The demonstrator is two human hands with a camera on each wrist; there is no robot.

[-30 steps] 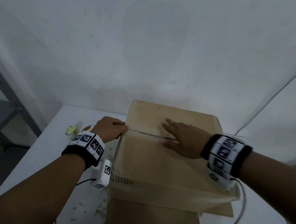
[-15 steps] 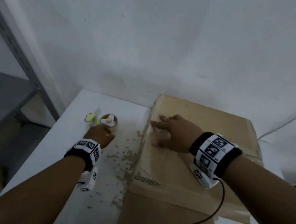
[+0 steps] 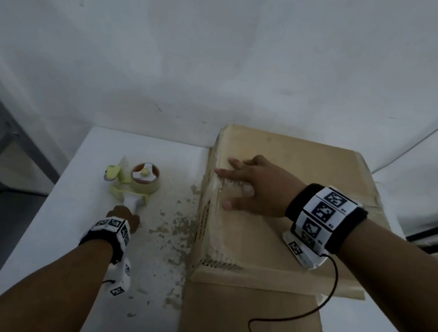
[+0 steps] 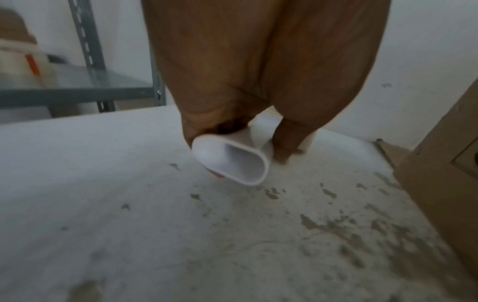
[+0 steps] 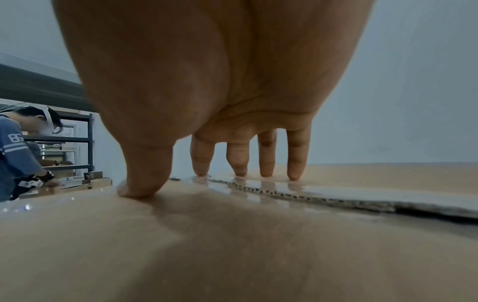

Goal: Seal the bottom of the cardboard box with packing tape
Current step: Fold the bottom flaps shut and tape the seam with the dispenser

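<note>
Head view: the brown corrugated cardboard box [image 3: 273, 224] is stood bottom-up along the right edge of the white bench [image 3: 54, 225], with its far side close to the wall. The right hand [image 3: 253, 188] is laid flat across the seam where the two bottom flaps meet, at the left end of the box top; in the right wrist view the straight fingers [image 5: 266, 159] and the thumb are seen pressed onto a glossy strip of clear packing tape [image 5: 258, 192] already laid over the ragged flap edge. The press is judged to serve two ends: the tape is bedded down and the flaps are kept shut. On the left half of the bench, towards its far edge, the yellow-and-white handheld tape dispenser [image 3: 136, 182] is lain on its side, its roll of tape facing up. Its white hollow handle [image 4: 238, 161] is gripped by the left hand [image 3: 124, 217], fingers curled round it, the butt end being turned towards the wrist camera; whether it is being set down or taken up cannot be told. Brown cardboard crumbs [image 3: 177, 228] are scattered on the bench between dispenser and box. How far the tape runs towards the right end of the seam is not shown clearly.
</note>
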